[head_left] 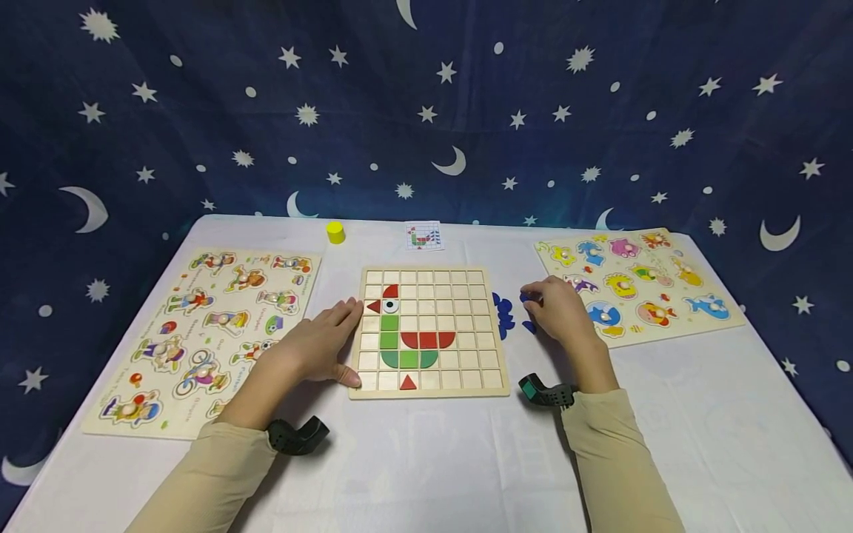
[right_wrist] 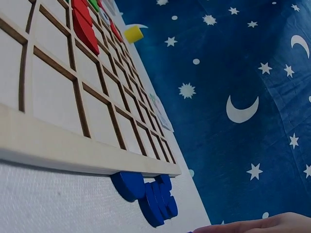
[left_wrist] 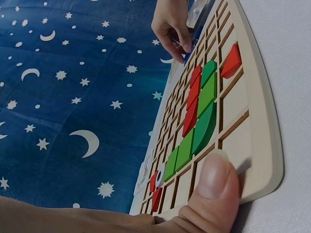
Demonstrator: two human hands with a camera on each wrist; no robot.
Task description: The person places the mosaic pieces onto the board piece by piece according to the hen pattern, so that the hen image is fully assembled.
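A wooden grid board point(head_left: 485, 370) lies in the middle of the table, holding red and green pieces point(head_left: 408, 348) that form a bird shape. My left hand point(head_left: 346, 342) rests flat against the board's left edge with straight fingers. Its thumb point(left_wrist: 214, 189) presses the near left corner. My right hand point(head_left: 531, 298) is just right of the board, over a small pile of blue pieces point(head_left: 504, 314). Its curled fingers pinch one blue piece point(left_wrist: 188, 52). The pile point(right_wrist: 150, 194) lies against the board's right edge.
A peg puzzle of people point(head_left: 200, 333) lies at the left and one of animals point(head_left: 640, 285) at the right. A yellow cylinder point(head_left: 335, 232) and a small pattern card point(head_left: 424, 235) sit behind the board. Behind the table hangs a starry blue cloth.
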